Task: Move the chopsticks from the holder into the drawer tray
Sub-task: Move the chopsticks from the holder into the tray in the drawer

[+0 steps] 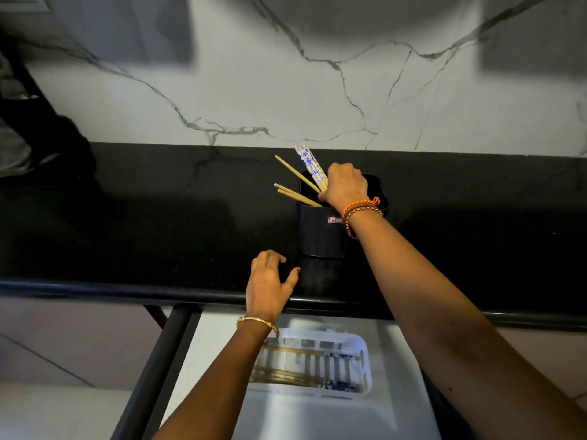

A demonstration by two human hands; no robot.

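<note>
marble wall [286, 74] with grey veins rises behind a black counter [158, 223], and we reach over it with both hands. our right hand [344, 187] sits at the mouth of the dark holder [320, 233], fingers clenched around the blue-and-white chopsticks [309, 161], which stick up and lean away to the left of that hand. three plain wooden chopsticks [293, 193] also stand in the holder, fanned out just left of the right hand; whether any finger touches them we cannot tell. orange and bead bracelets [360, 211] circle the right wrist. our left hand [268, 285] hangs loose and spread above the counter's front edge, nearer us and left of the holder, gripping nothing; a gold bracelet [257, 322] is on its wrist. below both forearms an open drawer [209, 338] holds a white tray [355, 344], with wooden and blue-patterned chopsticks already lying across its slotted floor, blurred.
</note>
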